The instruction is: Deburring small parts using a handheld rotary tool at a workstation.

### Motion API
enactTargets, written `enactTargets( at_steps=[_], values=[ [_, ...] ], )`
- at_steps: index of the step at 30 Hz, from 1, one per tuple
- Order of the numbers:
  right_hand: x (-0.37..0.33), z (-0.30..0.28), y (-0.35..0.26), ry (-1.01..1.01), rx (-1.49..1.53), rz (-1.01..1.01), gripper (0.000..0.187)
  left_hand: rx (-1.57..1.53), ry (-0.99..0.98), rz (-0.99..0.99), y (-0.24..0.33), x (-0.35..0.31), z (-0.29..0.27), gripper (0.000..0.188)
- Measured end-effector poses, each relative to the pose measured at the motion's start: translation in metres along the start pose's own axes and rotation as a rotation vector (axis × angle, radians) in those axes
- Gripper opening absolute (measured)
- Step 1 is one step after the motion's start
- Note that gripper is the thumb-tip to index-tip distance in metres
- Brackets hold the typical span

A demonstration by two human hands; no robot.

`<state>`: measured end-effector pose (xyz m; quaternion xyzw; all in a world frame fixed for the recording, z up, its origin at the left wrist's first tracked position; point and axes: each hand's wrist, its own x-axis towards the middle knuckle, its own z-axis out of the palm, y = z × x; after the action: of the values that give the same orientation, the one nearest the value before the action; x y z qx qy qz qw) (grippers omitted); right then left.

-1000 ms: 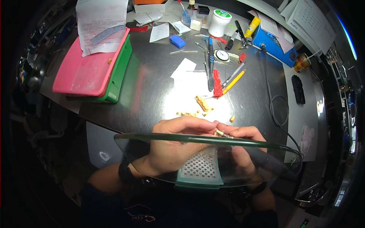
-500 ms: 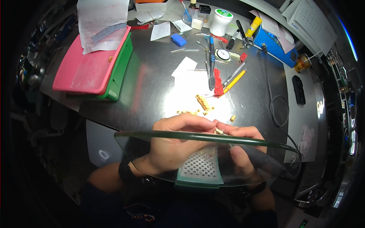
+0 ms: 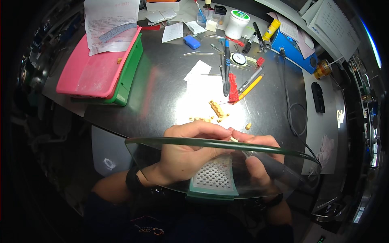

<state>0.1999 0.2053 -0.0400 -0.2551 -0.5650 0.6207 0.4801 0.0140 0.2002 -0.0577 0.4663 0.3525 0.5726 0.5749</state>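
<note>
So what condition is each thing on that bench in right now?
Left hand: pinching a small yellowish piece with the right hand.
Clear shield: in front of the hands.
Perforated grille: under the hands.
Pink tray: stacked on green tray, papers on top.
White jar: lidded, upright.

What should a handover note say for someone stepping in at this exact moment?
Left hand: closed around a small cream-coloured piece, held behind the curved clear shield.
Right hand: gripping a slim tool whose tip meets that piece; what kind of tool cannot be told.
Both hands sit above the green perforated grille at the bench edge.
On the metal bench: several more small cream-coloured pieces lie loose in the bright patch of light, with pens and hand tools beyond them.
Done: one piece is in hand under the tool.
Left: the loose pieces on the bench lie untouched.
</note>
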Motion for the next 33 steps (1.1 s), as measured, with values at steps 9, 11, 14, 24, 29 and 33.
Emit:
enactTargets(
  at_steps=[9,11,14,24,29,33],
  values=[
    [0.0020,0.0016,-0.0043,-0.024,-0.077,-0.033,0.022,0.006,-0.015,0.016,-0.0005,0.0005,-0.0019,0.023],
    [0.0012,0.0019,-0.0020,-0.003,-0.034,-0.019,0.022,-0.003,-0.008,0.008,-0.0001,0.0006,-0.0008,0.023],
    [0.0015,0.0016,-0.0026,-0.004,-0.028,-0.021,0.022,0.017,0.000,0.013,0.0000,-0.0004,-0.0014,0.023],
    [0.0007,-0.0011,-0.0007,0.001,0.010,-0.006,0.021,0.084,-0.003,0.059,-0.0009,0.0007,-0.0016,0.022],
    [0.0012,-0.0011,0.0008,-0.014,-0.014,-0.028,0.022,0.105,-0.005,0.062,0.0008,0.0006,-0.0028,0.022],
    [0.0000,-0.0009,0.0007,0.013,0.048,-0.007,0.022,0.093,-0.015,0.073,0.0007,0.0017,-0.0020,0.022]
  ],
)
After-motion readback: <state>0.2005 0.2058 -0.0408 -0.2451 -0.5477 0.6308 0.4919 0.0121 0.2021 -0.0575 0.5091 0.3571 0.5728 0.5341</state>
